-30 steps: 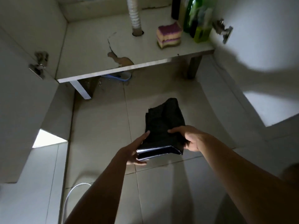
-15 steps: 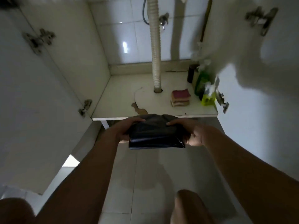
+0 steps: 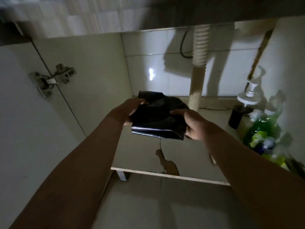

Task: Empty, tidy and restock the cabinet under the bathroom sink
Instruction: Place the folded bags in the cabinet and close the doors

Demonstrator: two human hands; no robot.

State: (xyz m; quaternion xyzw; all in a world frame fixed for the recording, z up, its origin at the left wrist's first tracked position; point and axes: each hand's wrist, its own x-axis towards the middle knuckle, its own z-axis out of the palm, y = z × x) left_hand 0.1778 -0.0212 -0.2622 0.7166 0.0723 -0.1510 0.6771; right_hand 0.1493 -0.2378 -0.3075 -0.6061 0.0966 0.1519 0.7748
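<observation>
Gripping the folded black plastic bag (image 3: 158,120), the left hand (image 3: 130,111) and right hand (image 3: 194,125) curl their fingers round its sides — released loosely, it may unfold.

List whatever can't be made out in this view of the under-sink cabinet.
1. Head view: whether the folded black plastic bag gripped by the left hand and right hand is one bag or several; too dark.
2. Head view: lower end of the white corrugated drain hose, hidden behind the right hand.
3. Head view: labels on the green plastic bottles at the right, smeared by motion blur.
</observation>
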